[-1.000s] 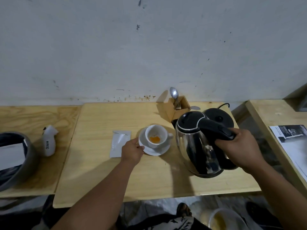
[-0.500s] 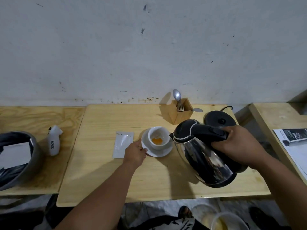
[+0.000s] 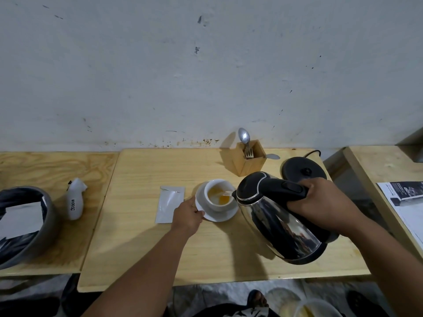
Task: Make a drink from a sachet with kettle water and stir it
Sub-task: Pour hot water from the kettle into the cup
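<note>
The polished steel kettle with a black lid and handle (image 3: 278, 217) is tipped leftward, its long axis slanting from the near right base up to the spout at far left, the spout right at the rim of the small white cup (image 3: 218, 195). The right hand (image 3: 320, 203) is wrapped tight round the black handle. The cup stands on a white saucer (image 3: 223, 215) on the pale wooden table (image 3: 206, 255) and holds orange-yellow liquid with pale patches. The left hand (image 3: 187, 216) pinches the saucer's left rim with curled fingers. Just left of it lies a flat silver sachet (image 3: 169, 203), long axis running near to far. Far right, the round black kettle base (image 3: 304, 170) sits empty; beside it a wooden box (image 3: 246, 157) holds a metal spoon (image 3: 244, 136) upright.
</note>
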